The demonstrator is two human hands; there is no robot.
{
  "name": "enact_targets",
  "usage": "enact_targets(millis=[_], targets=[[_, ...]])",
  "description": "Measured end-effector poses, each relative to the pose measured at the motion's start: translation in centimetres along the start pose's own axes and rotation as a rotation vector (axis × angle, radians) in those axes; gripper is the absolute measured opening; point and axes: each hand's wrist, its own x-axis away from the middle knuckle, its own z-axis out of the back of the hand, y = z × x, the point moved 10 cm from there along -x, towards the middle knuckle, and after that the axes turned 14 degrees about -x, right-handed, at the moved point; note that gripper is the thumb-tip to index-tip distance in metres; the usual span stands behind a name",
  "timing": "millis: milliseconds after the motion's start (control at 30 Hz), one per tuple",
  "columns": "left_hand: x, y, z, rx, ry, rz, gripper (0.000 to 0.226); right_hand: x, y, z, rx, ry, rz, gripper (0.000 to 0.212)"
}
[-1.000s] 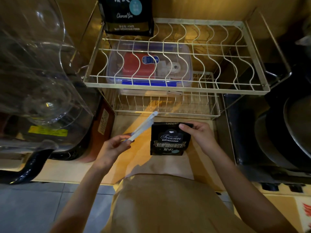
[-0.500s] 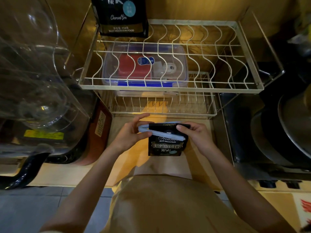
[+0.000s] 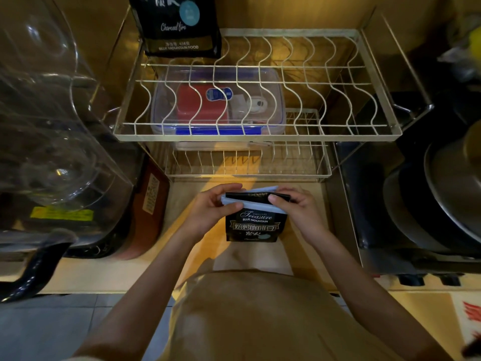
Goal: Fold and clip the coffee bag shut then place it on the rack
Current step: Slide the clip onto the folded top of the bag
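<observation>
A small black coffee bag [image 3: 256, 225] stands upright on the wooden counter below the wire rack [image 3: 256, 138]. Its top is folded over. A pale blue clip [image 3: 253, 205] lies across the fold, one arm in front of the bag and one behind. My left hand [image 3: 212, 211] pinches the clip's left end. My right hand [image 3: 299, 208] holds the bag's top right corner, thumb pressing on the clip. The rack's upper shelf is bare wire on its right half.
A larger black coffee bag [image 3: 179, 24] stands on the rack's back left. A clear box [image 3: 217, 102] with a blue latch sits under the upper shelf. A clear plastic appliance [image 3: 52, 118] fills the left; dark pans [image 3: 442, 199] sit at the right.
My left hand brought the clip from the left of the bag onto its folded top. My right thumb has moved onto the clip. The bag stayed in place.
</observation>
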Motion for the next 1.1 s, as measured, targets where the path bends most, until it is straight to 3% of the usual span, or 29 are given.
enact_targets(millis=[133,467,667,800,967,1100], targets=[[-0.1,-0.4,-0.4,0.055,0.008,0.015,0.034,0.1,-0.7,0.5,0.272,0.021,0.080,0.013],[-0.2,-1.4,-0.3,0.165,0.052,0.036,0.027,-0.6,0.2,0.0,0.163,-0.022,-0.024,0.013],[-0.1,-1.9,-0.7,0.262,0.067,0.070,0.026,-0.7,-0.8,-0.2,0.285,-0.088,0.002,0.006],[-0.1,-1.8,-0.8,0.247,0.059,0.081,0.023,-1.0,-1.7,-0.2,0.400,-0.122,0.039,0.014],[-0.3,-1.5,-0.2,0.179,0.097,0.063,0.025,-0.5,-2.3,-0.4,0.112,-0.070,0.046,0.018],[-0.2,-1.6,0.0,0.121,0.103,0.068,0.025,-0.1,-2.5,-0.4,0.094,-0.092,0.045,0.023]])
